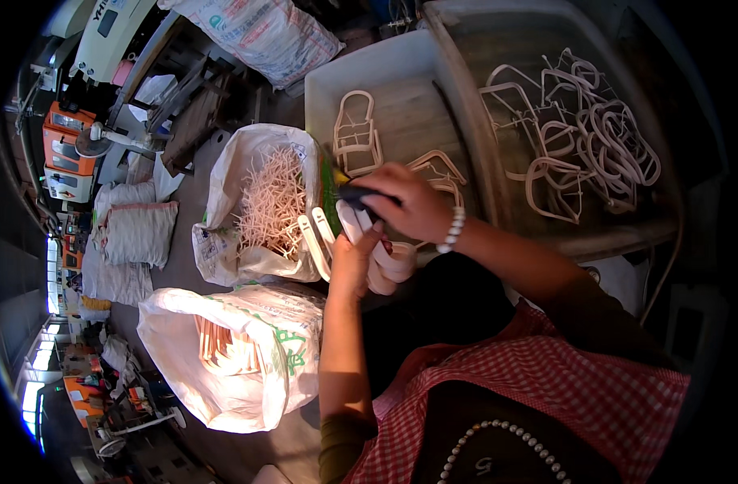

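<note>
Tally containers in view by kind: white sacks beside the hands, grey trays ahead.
White sacks, open: 2, one of thin pale sticks, one nearer the person.
Grey trays: 2, near tray and far tray, both holding pale plastic frames.
Total: 4.
The left hand holds pale plastic parts; the right hand holds a dark tool.

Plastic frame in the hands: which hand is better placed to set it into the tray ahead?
Probably the right hand. It holds a dark tool at the tray edge, next to the frames lying there. The left hand grips the white frame lower down, nearer the body.
</note>
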Tool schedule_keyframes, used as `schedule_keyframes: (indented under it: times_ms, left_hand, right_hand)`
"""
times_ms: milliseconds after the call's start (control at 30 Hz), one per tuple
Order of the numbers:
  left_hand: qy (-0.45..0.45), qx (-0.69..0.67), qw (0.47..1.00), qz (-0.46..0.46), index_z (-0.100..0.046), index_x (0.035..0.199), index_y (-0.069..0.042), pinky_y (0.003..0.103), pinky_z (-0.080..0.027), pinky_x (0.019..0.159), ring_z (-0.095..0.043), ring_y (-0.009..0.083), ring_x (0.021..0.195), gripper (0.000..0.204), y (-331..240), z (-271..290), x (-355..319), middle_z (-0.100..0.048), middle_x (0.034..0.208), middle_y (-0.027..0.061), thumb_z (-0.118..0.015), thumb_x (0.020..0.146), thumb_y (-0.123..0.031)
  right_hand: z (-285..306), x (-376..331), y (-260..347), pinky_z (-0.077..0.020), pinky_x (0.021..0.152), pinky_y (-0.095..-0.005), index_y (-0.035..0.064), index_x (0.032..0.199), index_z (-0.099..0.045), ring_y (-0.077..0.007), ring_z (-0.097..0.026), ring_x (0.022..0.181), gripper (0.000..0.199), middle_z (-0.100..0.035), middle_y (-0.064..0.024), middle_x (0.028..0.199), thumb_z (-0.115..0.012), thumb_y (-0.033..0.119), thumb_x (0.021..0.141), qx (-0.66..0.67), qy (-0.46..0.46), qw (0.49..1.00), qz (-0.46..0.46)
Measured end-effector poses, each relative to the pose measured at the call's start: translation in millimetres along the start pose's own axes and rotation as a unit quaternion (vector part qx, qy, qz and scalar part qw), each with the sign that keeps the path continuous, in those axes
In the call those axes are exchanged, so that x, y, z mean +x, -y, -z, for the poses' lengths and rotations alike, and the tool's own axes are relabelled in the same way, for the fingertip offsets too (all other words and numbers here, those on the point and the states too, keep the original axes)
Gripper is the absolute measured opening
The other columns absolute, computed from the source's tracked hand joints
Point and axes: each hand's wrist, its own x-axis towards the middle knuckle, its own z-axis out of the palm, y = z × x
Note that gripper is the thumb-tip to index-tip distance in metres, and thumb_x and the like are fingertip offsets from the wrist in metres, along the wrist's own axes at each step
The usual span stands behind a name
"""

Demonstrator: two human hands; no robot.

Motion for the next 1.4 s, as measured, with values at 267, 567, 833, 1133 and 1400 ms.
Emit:
schedule_keyframes:
  times_ms: [267, 567, 833, 1133, 1400]
  left_hand:
    - [-0.014, 0.032, 0.999, -0.010, -0.058, 0.099, 0.000, 0.027, -0.048, 0.064, -0.059, 0.0158, 0.068, 0.017, 12.2, 15.1, -11.0, -0.061, 0.077, 0.0070, -0.064, 0.087, -0.011]
    - [-0.066, -0.105, 0.992, -0.020, -0.058, 0.105, -0.001, 0.033, -0.053, 0.068, -0.062, 0.0192, 0.077, 0.025, 12.1, 45.4, -17.6, -0.062, 0.090, 0.0084, -0.067, 0.088, -0.018]
    - [-0.067, -0.199, 0.977, -0.028, -0.058, 0.110, -0.001, 0.029, -0.052, 0.070, -0.060, 0.0137, 0.081, 0.026, 13.0, 46.4, -22.0, -0.061, 0.094, 0.0051, -0.065, 0.089, -0.015]
    - [-0.016, -0.200, 0.978, -0.056, -0.058, 0.110, 0.000, 0.029, -0.052, 0.072, -0.062, 0.0148, 0.081, 0.029, 5.1, 29.7, -30.3, -0.063, 0.096, 0.0074, -0.067, 0.087, -0.015]
    - [0.007, -0.118, 0.988, -0.099, -0.053, 0.120, 0.003, 0.031, -0.053, 0.076, -0.062, 0.0180, 0.092, 0.040, -1.7, 53.7, -54.0, -0.061, 0.106, 0.0100, -0.068, 0.086, -0.011]
  right_hand:
    - [-14.5, 6.2, -86.3, -0.0498, 0.074, -0.0371, 0.0088, 0.105, -0.066, -0.0307, -0.061, 0.081, 0.021, -0.062, -0.0127, 0.093, -0.061, 0.012, 0.084, -0.167, -0.010, 0.981, -0.102]
    - [108.6, -94.1, -58.5, -0.0495, 0.074, -0.0425, 0.0114, 0.105, -0.065, -0.0364, -0.061, 0.083, 0.023, -0.062, -0.0172, 0.090, -0.060, 0.017, 0.084, -0.368, 0.116, 0.892, -0.235]
    - [125.2, -187.8, -103.0, -0.0451, 0.094, -0.0436, 0.0159, 0.115, -0.064, -0.0391, -0.051, 0.111, 0.042, -0.051, -0.0200, 0.121, -0.072, 0.024, 0.074, -0.384, 0.350, 0.797, -0.308]
    - [-4.1, -19.6, 7.5, -0.0459, 0.093, -0.0315, -0.0026, 0.133, -0.043, -0.0193, -0.055, 0.113, 0.060, -0.053, -0.0167, 0.127, -0.065, 0.032, 0.089, 0.261, 0.241, 0.889, -0.289]
    - [-77.9, 15.7, 13.0, -0.0502, 0.087, -0.0337, 0.0004, 0.118, -0.053, -0.0184, -0.060, 0.100, 0.029, -0.061, -0.0106, 0.112, -0.054, 0.019, 0.095, 0.532, 0.320, 0.709, -0.334]
